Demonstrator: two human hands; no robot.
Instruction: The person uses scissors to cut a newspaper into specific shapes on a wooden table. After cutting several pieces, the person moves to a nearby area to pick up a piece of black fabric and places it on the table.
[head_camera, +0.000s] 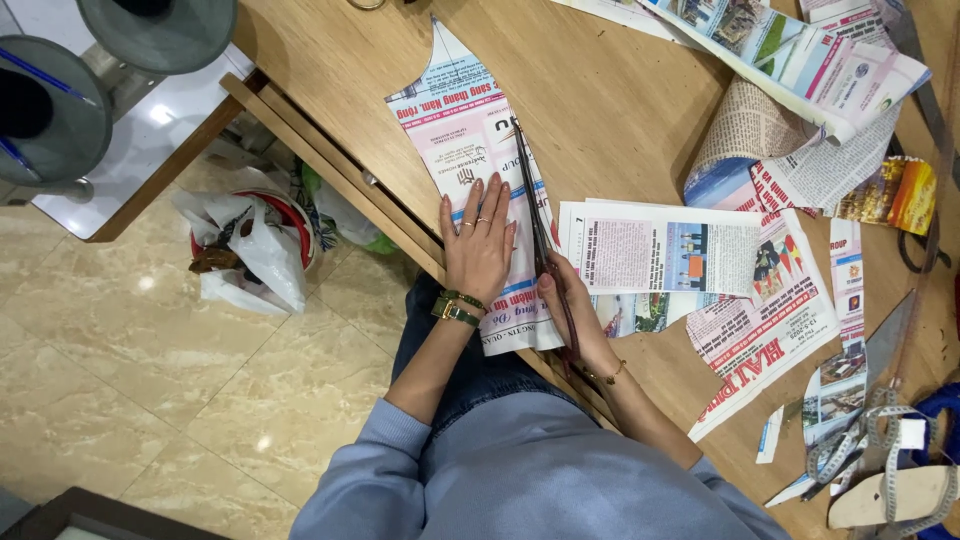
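Your left hand (480, 245) presses flat, fingers spread, on one newspaper sheet (470, 150); your right hand (570, 315) grips one pair of scissors (535, 215).

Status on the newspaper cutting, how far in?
Done: the pink newspaper sheet already has a curved edge at its far end, and offcuts lie on the wooden table. In hand: the left hand presses the sheet flat while the right hand runs long scissors along its right edge. Left: the blades' tips are short of the far end.
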